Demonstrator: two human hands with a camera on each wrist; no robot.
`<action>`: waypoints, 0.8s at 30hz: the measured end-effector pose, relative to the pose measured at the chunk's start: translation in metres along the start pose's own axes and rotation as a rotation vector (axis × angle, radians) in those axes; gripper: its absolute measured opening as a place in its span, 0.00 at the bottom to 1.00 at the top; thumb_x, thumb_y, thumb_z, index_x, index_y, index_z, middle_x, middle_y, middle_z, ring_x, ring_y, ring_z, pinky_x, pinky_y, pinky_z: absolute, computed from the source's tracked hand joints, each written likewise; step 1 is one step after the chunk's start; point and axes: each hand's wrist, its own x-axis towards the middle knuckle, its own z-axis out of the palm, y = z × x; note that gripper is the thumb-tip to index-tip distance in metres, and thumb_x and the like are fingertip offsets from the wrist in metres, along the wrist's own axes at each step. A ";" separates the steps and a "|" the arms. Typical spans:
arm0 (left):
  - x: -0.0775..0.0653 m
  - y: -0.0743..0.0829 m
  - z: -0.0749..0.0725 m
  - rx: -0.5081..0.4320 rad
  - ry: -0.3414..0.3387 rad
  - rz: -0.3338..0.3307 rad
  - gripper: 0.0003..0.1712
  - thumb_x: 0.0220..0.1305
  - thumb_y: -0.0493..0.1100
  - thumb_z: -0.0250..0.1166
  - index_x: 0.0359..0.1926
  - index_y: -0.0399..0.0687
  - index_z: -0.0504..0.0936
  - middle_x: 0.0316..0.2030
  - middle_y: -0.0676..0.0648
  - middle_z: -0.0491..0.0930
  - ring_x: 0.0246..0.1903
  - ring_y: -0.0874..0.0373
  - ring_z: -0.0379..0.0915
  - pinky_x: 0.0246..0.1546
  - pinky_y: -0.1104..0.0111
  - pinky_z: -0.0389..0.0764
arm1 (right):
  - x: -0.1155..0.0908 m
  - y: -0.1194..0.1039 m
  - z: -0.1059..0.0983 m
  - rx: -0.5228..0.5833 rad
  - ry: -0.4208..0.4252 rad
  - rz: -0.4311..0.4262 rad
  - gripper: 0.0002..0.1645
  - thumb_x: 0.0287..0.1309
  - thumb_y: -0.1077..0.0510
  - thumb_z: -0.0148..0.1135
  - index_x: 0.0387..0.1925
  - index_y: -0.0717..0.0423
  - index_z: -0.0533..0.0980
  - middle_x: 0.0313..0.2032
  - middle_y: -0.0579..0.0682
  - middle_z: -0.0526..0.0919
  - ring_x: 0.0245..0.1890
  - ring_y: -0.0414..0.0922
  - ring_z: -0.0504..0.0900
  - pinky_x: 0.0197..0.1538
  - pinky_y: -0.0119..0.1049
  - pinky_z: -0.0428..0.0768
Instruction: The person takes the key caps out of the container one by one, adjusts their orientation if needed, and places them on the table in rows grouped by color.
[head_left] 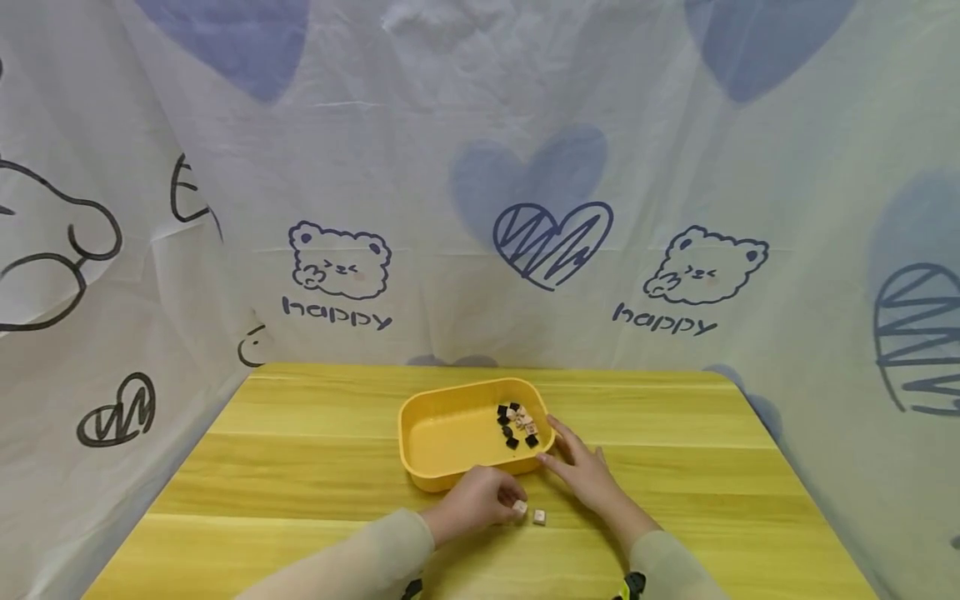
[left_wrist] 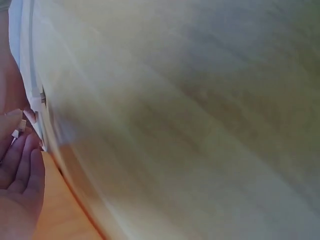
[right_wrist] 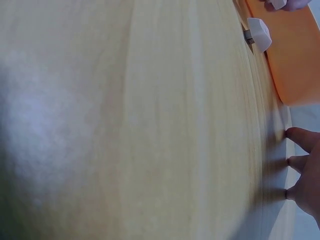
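One small white plastic cube (head_left: 521,507), lower centre, may slip if the left hand's (head_left: 482,500) fingertip pinch loosens; the right hand (head_left: 588,479), fingers spread, ungripping, could jolt the yellow oblong plastic tray (head_left: 450,440).

We read one word twice on the white cloth (head_left: 427,158).
In the head view, one "happy" (head_left: 337,314) stands in blue, handwritten-style lowercase letters under the left bear drawing (head_left: 341,262), and a matching "happy" (head_left: 664,320) under the right bear drawing (head_left: 705,267); both slope slightly down rightward. Any marks on the loose white cube (head_left: 539,517) are too small for us to read.
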 end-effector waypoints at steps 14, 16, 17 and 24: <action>0.000 -0.001 0.008 0.144 0.049 -0.014 0.06 0.49 0.40 0.77 0.31 0.50 0.88 0.26 0.61 0.81 0.26 0.73 0.72 0.32 0.77 0.74 | 0.000 0.001 -0.001 -0.009 0.002 -0.006 0.45 0.62 0.35 0.58 0.75 0.39 0.54 0.66 0.56 0.67 0.68 0.61 0.61 0.66 0.64 0.27; -0.001 0.001 0.007 0.147 0.055 -0.026 0.06 0.49 0.41 0.77 0.30 0.50 0.88 0.25 0.62 0.81 0.26 0.73 0.71 0.32 0.77 0.74 | 0.000 0.001 -0.001 -0.007 0.000 -0.005 0.44 0.62 0.35 0.58 0.75 0.38 0.54 0.67 0.55 0.67 0.68 0.61 0.61 0.66 0.64 0.26; -0.001 0.001 0.007 0.148 0.055 -0.030 0.06 0.49 0.41 0.77 0.29 0.51 0.88 0.25 0.62 0.81 0.26 0.73 0.71 0.32 0.77 0.74 | 0.001 0.001 -0.001 -0.006 0.000 -0.005 0.44 0.62 0.35 0.58 0.75 0.38 0.54 0.67 0.55 0.67 0.68 0.60 0.61 0.66 0.64 0.26; -0.003 0.004 0.006 0.149 0.052 -0.062 0.06 0.49 0.41 0.78 0.28 0.50 0.88 0.23 0.62 0.78 0.24 0.72 0.70 0.30 0.76 0.74 | 0.000 0.000 -0.001 0.002 -0.003 -0.001 0.44 0.62 0.35 0.58 0.75 0.37 0.54 0.66 0.56 0.67 0.68 0.60 0.61 0.66 0.63 0.26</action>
